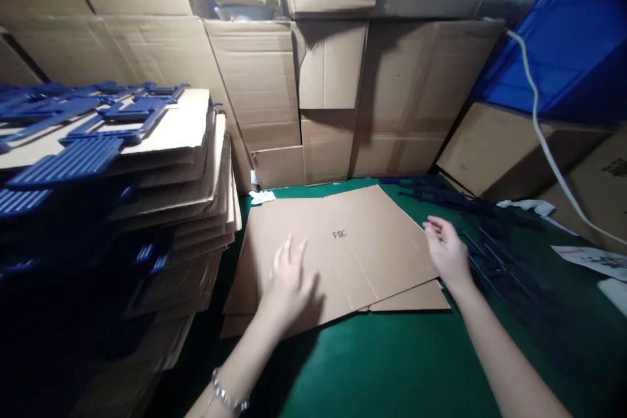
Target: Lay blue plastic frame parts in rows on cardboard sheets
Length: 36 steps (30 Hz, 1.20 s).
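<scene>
A flat brown cardboard sheet (pixel 313 268) printed "FSC" lies askew over another cardboard sheet (pixel 416 299), whose lower edge shows beneath it on the green table. Over the left part of the top sheet is my left hand (pixel 289 274), palm down, its fingers apart and slightly blurred, holding nothing. My right hand (pixel 447 251) is at the top sheet's right edge, with curled fingers closed on that edge; the thumb is partly hidden. A beaded bracelet (pixel 228 395) circles my left wrist.
At left stands a tall stack of cardboard sheets (pixel 196 170) with dark blue plastic frames (pixel 122 117) on and between layers. More dark plastic parts (pixel 494 255) lie right on the green table (pixel 372 366). Cardboard walls (pixel 264 85) close off the back; a white cable (pixel 533 104) hangs right.
</scene>
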Each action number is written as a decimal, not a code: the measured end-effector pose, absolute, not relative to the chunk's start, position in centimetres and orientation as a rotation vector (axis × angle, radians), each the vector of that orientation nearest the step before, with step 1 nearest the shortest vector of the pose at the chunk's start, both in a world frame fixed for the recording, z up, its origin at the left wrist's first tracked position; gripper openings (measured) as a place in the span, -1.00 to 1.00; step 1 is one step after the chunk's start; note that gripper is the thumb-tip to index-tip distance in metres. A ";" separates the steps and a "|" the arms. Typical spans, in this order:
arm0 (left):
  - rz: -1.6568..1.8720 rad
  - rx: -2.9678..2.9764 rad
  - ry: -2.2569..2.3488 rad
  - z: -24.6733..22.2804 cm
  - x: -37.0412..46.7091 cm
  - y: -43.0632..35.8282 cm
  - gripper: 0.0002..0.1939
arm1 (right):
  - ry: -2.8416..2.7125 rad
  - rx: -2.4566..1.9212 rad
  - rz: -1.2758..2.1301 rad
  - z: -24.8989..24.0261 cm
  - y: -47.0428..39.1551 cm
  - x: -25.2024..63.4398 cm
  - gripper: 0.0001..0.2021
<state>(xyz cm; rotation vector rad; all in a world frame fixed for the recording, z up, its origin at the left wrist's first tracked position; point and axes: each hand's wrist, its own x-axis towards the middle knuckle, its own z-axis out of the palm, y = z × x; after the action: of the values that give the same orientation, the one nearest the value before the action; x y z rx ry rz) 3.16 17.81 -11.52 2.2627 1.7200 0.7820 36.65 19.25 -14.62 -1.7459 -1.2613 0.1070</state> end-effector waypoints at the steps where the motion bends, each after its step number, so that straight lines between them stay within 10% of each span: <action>1: 0.695 2.239 1.874 -11.8 2.5 18.8 -0.48 | -1.277 -1.784 0.129 -15.4 19.6 37.0 -0.64; 11: 0.324 1.642 2.457 -14.9 -4.7 21.1 -0.29 | -1.624 -2.127 -0.053 -20.0 20.1 39.0 -0.57; 36: 0.368 1.715 2.132 -12.5 -3.7 20.2 -0.65 | -1.121 -2.476 0.218 -15.9 17.4 41.9 -0.66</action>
<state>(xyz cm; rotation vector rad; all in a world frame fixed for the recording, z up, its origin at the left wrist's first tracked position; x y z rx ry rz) -3.69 20.20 -12.52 1.7150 2.1316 0.3677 41.94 17.37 -15.94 -2.4758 -1.1205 0.2183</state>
